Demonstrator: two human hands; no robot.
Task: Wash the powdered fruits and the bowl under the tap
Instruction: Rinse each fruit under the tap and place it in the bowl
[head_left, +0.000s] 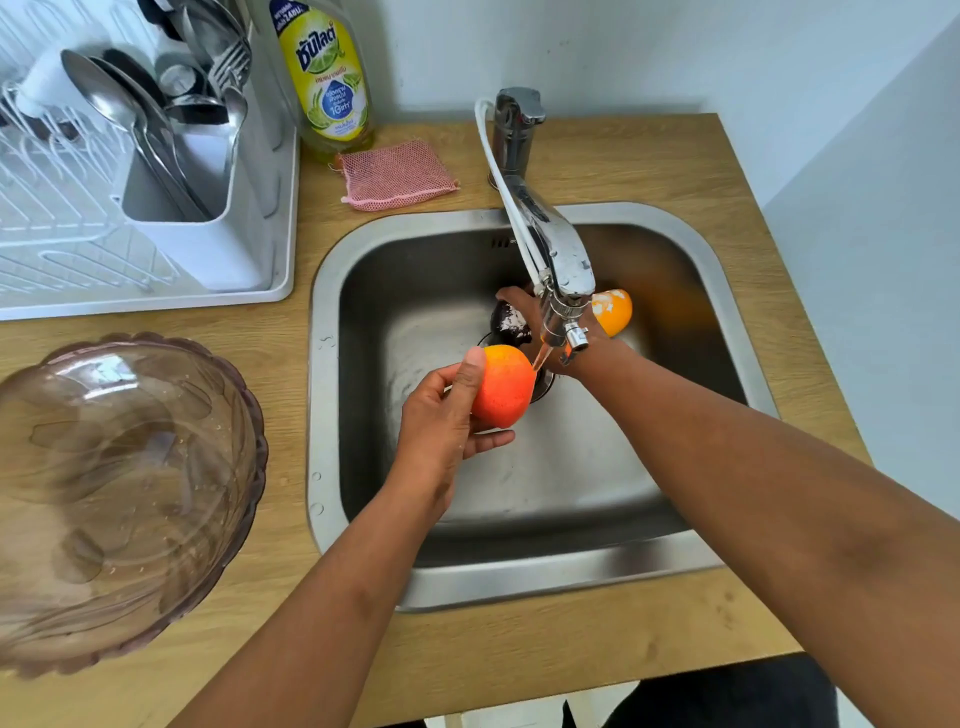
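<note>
Dish soap bottle (327, 78): Thai script, "10" readable.

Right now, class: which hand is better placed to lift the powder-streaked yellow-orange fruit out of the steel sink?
The right hand: it already reaches deep behind the tap spout, beside the powder-streaked yellow-orange fruit. The left hand grips the red-orange fruit under the water stream.

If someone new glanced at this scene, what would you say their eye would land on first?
Probably the bright orange-red round fruit, which the left hand holds over the stainless steel sink, just beside the chrome tap's nozzle. Next, the orange fruit with white powder patches lying behind the right hand, which reaches under the tap. The large clear brownish scalloped glass bowl stands on the wooden counter at the left.
</note>
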